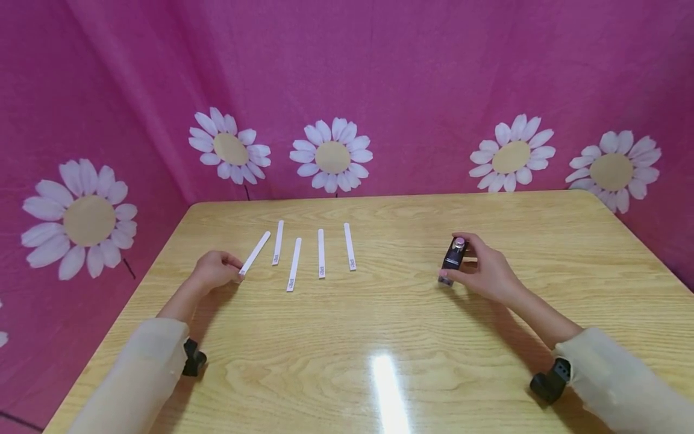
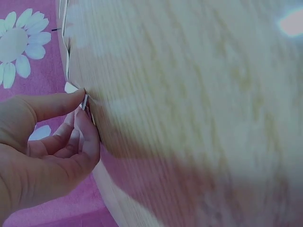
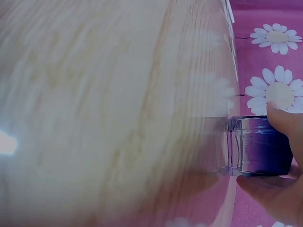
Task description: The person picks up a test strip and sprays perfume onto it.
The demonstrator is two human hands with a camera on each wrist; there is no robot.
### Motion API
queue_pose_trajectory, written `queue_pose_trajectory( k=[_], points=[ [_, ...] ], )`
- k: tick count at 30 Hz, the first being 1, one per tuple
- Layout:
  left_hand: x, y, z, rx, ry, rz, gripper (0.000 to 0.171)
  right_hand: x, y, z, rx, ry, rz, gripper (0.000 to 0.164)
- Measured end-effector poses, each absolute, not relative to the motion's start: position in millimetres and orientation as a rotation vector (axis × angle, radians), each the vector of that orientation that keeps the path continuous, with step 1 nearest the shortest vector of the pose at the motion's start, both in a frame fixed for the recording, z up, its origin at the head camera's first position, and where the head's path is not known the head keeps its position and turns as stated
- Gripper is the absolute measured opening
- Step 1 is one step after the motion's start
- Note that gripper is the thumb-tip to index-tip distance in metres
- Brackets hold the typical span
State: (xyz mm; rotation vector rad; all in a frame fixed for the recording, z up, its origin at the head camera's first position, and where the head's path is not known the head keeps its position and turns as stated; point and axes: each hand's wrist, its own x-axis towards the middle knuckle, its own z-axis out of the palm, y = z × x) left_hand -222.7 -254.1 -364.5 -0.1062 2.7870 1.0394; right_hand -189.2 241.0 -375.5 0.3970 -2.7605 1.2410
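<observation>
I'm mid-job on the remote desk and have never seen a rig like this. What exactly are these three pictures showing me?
There is no robot here: this is a person working bare-handed. The wide picture comes from a camera on the head, looking forward and down. The two closer pictures come from wrist cameras, one on each side, looking at that hand's work.

The surface is a wood-grain table, with a pink flowered cloth behind it. The left hand pinches the near end of a narrow white strip. Four more strips lie on the table, to its right. The right hand grips a dark bottle, which looks blue-purple in the right wrist view.
</observation>
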Motion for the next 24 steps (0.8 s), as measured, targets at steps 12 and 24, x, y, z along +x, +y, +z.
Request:
queue_pose_trajectory(
  k=[12, 24],
  points=[
    [-223, -253, -355, -0.106, 2.682, 1.102, 0.028, -192, 240, -376, 0.312, -2.744, 1.192, 0.071],
    [-222, -239, -352, -0.024, 2.495, 1.339, 0.035, -199, 230, -381, 0.372, -2.664, 1.352, 0.063]
  ],
)
